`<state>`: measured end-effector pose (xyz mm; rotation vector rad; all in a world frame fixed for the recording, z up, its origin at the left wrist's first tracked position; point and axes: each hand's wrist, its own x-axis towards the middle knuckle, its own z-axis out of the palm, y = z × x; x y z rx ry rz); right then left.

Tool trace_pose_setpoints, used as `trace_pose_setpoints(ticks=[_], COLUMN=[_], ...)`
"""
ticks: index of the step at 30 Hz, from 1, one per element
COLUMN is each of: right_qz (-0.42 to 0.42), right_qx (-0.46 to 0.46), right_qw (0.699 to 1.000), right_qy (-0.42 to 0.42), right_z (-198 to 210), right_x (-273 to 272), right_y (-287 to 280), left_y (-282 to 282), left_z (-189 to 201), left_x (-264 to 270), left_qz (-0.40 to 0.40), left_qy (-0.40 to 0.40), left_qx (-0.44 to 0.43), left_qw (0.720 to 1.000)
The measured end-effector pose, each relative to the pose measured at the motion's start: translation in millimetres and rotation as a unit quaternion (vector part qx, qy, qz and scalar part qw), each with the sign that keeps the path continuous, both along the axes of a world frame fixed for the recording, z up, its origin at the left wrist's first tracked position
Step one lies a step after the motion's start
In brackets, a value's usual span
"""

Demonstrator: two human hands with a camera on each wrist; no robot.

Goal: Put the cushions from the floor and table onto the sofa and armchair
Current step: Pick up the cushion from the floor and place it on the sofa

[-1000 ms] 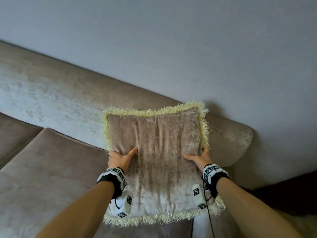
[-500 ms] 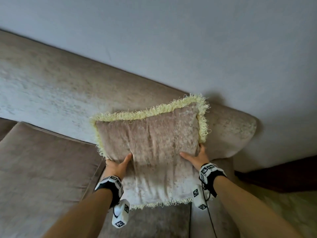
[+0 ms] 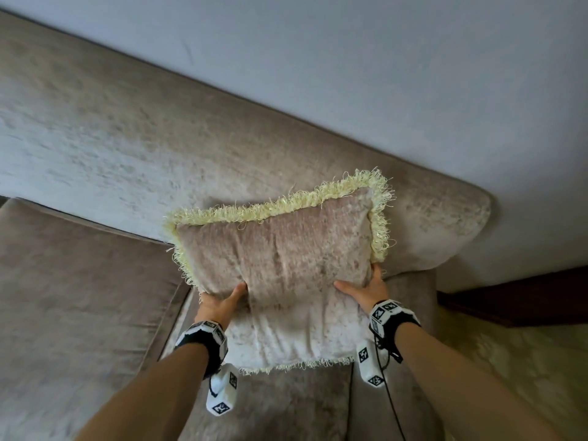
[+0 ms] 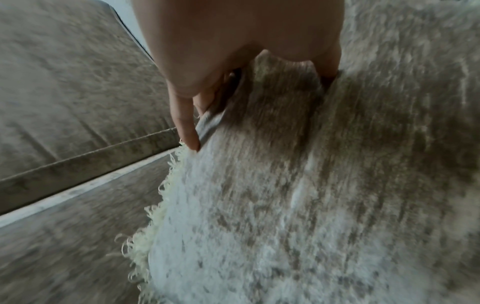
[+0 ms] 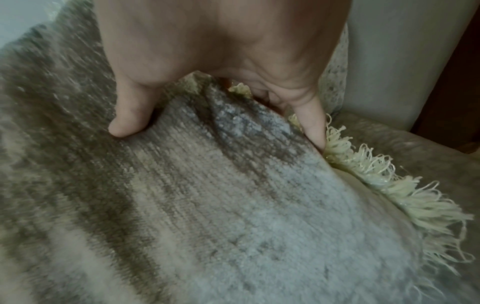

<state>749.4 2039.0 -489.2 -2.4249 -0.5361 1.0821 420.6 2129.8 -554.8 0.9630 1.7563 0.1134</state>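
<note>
A beige velvet cushion (image 3: 280,268) edged with a pale yellow fringe (image 3: 380,218) is held between both hands over the sofa (image 3: 95,148), at the end of the seat next to the rolled armrest (image 3: 445,227). Its upper part is at the sofa's backrest; whether it touches cannot be told. The left hand (image 3: 219,305) grips the cushion's left side, thumb on the front and fingers (image 4: 185,127) curled round the edge behind. The right hand (image 3: 366,289) grips the right side the same way, thumb pressed into the velvet and fingers (image 5: 315,125) wrapped behind beside the fringe. The cushion's lower edge hangs just above the sofa's seat cushion (image 3: 79,297). Behind the sofa is a plain wall (image 3: 381,74).
</note>
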Motion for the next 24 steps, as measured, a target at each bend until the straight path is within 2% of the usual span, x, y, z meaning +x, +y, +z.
trace_pose_setpoints(ticks=[3,7,12,17,24], right_qz=[0.027,0.035,0.095,0.137,0.162], right_qx=[-0.032,0.01,0.017,0.025,0.1], right_qw=[0.999,0.999,0.994,0.987,0.978], right_qy=[-0.011,-0.021,-0.056,-0.081,-0.09], right_z=[33,50,70,98,135], right_x=[-16,-16,-34,-53,-61], right_y=[4,8,16,12,-7], left_y=[12,16,9,-2,-14], left_z=[-14,40,69,102,163], left_x=[-5,3,10,9,15], left_qz=[-0.036,-0.063,-0.123,-0.157,-0.158], left_qy=[0.013,-0.013,-0.002,-0.028,-0.029], left_qx=[-0.012,0.003,0.014,0.106,0.23], left_qw=[0.999,0.998,0.992,0.982,0.96])
